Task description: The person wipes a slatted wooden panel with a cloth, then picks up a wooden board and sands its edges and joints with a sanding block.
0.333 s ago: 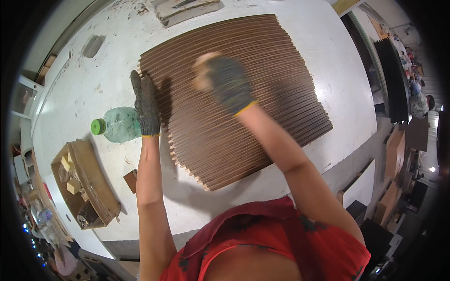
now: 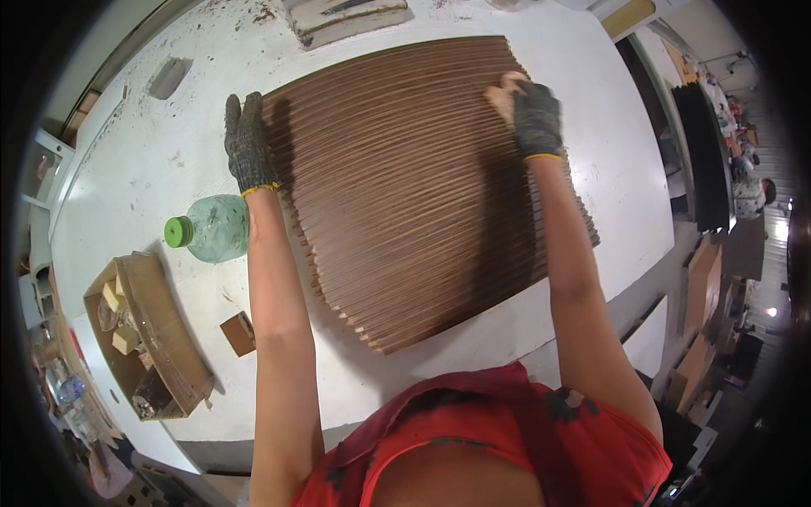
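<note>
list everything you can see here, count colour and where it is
table: one, white, stained, fills the middle of the view
slatted wooden panel: one, brown, ribbed, lying flat on the table centre
bottle: one, clear green with a green cap, on its side left of the panel
cardboard box: one, brown, open, small blocks inside, at the table's left edge
small wooden block: one, brown, on the table right of the box
flat board: one, pale, at the table's far edge
left hand: one, dark knit glove, flat on the panel's left edge
right hand: one, dark knit glove, pressing a pale sanding block on the panel's far right
</note>
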Demonstrator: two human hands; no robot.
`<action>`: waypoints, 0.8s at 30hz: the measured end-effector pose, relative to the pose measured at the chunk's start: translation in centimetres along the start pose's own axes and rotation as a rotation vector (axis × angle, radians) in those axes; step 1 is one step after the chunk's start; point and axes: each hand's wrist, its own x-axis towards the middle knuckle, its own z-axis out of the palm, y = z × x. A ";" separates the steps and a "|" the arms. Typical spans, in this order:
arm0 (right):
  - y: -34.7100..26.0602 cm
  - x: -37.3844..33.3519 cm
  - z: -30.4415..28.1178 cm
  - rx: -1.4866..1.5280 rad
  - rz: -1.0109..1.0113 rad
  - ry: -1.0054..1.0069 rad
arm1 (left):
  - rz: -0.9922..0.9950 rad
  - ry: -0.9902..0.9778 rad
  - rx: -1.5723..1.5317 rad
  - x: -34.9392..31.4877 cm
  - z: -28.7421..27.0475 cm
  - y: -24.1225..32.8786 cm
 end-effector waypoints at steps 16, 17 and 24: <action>-13.9 2.0 4.7 0.416 -0.234 -0.285 | -0.469 -0.069 -0.531 1.4 1.1 3.1; -10.9 3.7 4.1 0.398 -0.122 -0.244 | -0.459 -0.065 -0.535 1.3 1.3 2.9; -8.9 7.5 4.6 0.072 -0.287 0.065 | -0.446 -0.058 -0.447 1.8 1.6 2.6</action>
